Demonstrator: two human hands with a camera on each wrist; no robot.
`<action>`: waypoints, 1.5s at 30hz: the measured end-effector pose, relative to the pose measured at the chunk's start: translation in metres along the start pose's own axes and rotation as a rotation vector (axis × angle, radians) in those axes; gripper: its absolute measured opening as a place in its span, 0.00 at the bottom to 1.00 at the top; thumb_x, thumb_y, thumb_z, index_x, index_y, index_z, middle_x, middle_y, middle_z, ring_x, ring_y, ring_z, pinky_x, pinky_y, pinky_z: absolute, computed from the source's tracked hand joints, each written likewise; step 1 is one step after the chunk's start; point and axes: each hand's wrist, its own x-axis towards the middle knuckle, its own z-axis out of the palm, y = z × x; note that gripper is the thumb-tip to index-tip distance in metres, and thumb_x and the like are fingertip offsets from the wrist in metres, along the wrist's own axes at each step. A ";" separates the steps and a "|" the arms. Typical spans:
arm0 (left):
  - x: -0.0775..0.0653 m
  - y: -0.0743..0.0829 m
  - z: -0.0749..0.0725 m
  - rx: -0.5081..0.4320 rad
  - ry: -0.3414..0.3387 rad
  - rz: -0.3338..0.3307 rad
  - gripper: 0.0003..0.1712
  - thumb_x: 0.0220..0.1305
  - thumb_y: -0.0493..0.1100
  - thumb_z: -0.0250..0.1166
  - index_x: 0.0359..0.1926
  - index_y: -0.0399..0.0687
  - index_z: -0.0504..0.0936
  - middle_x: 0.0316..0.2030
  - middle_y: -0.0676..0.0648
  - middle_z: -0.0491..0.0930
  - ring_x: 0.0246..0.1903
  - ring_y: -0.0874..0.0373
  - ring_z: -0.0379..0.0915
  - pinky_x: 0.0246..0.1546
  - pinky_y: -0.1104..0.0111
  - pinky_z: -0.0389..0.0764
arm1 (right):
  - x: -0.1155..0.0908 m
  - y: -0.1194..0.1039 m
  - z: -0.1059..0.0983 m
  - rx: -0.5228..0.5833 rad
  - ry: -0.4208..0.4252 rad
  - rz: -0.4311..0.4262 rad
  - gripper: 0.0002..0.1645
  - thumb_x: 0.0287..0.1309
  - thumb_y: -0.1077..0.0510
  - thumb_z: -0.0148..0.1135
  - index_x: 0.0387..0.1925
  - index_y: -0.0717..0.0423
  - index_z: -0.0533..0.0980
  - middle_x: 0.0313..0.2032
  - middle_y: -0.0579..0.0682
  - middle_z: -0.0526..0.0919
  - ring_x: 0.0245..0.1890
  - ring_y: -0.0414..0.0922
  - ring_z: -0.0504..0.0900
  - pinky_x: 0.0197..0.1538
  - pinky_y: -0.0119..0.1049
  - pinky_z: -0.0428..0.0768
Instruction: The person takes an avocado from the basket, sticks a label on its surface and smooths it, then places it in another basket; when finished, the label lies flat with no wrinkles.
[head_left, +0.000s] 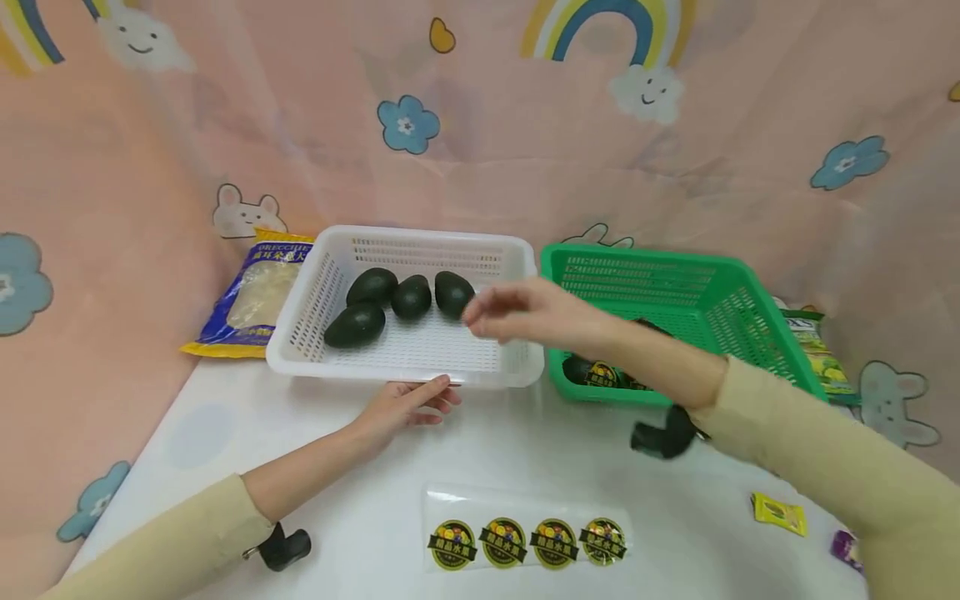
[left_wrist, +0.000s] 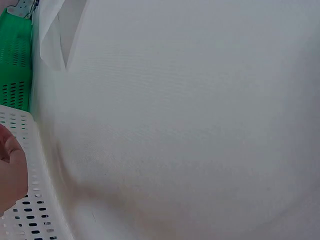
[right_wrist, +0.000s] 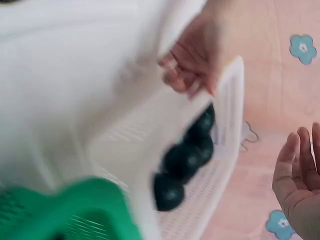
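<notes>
The right forearm hides part of the green basket (head_left: 645, 252), so the number of dark avocados (head_left: 576, 369) in it, at least one bearing a round label, cannot be told. A snack bag (head_left: 819, 348) shows only partly behind that basket's right side, the right sleeve (head_left: 810, 450) covers part of a small purple packet (head_left: 846, 547), and the right-wrist view is blurred around the baskets. The left-wrist view cuts the left hand (head_left: 412, 404) off at its edge; in the head view its thumb lies against the near rim of the white basket (head_left: 405, 375), its other fingers loosely extended just below. The right hand (head_left: 525, 310) is above the right part of the white basket, fingers loosely bent and well apart from the thumb, holding nothing. Four unlabelled avocados (head_left: 356, 327) lie together in the left and middle of the white basket, toward its far side. An orecchiette bag (head_left: 258, 304) leans at its left. Nearer, four round black-and-gold stickers (head_left: 504, 542) sit in a row on a clear sheet (head_left: 517, 502), with a yellow packet (head_left: 778, 514) to the right.
</notes>
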 end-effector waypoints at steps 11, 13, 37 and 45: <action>0.000 -0.005 0.001 -0.011 0.012 -0.020 0.31 0.69 0.55 0.60 0.51 0.27 0.79 0.37 0.49 0.85 0.38 0.59 0.78 0.42 0.65 0.80 | 0.163 0.014 -0.039 -0.301 -0.124 0.180 0.21 0.67 0.54 0.59 0.58 0.56 0.74 0.57 0.53 0.76 0.56 0.49 0.74 0.56 0.44 0.76; 0.000 -0.005 0.000 -0.007 0.006 -0.017 0.31 0.69 0.55 0.60 0.52 0.28 0.79 0.37 0.50 0.85 0.38 0.59 0.77 0.43 0.65 0.80 | 0.172 0.027 -0.039 -0.361 -0.144 0.254 0.24 0.68 0.55 0.58 0.62 0.57 0.71 0.61 0.54 0.72 0.60 0.50 0.71 0.58 0.44 0.75; -0.001 -0.004 0.002 0.019 -0.018 0.011 0.28 0.71 0.52 0.59 0.53 0.27 0.78 0.37 0.49 0.85 0.37 0.60 0.77 0.41 0.66 0.79 | 0.180 0.077 -0.004 -0.149 -0.637 0.573 0.42 0.50 0.57 0.75 0.65 0.51 0.65 0.65 0.53 0.61 0.58 0.48 0.73 0.51 0.43 0.80; 0.000 -0.003 0.000 0.021 -0.014 0.025 0.27 0.72 0.51 0.58 0.55 0.27 0.77 0.37 0.50 0.85 0.37 0.60 0.77 0.43 0.61 0.79 | 0.169 0.044 -0.013 -0.282 -0.659 0.438 0.39 0.51 0.55 0.74 0.64 0.53 0.69 0.62 0.52 0.68 0.56 0.47 0.75 0.49 0.41 0.81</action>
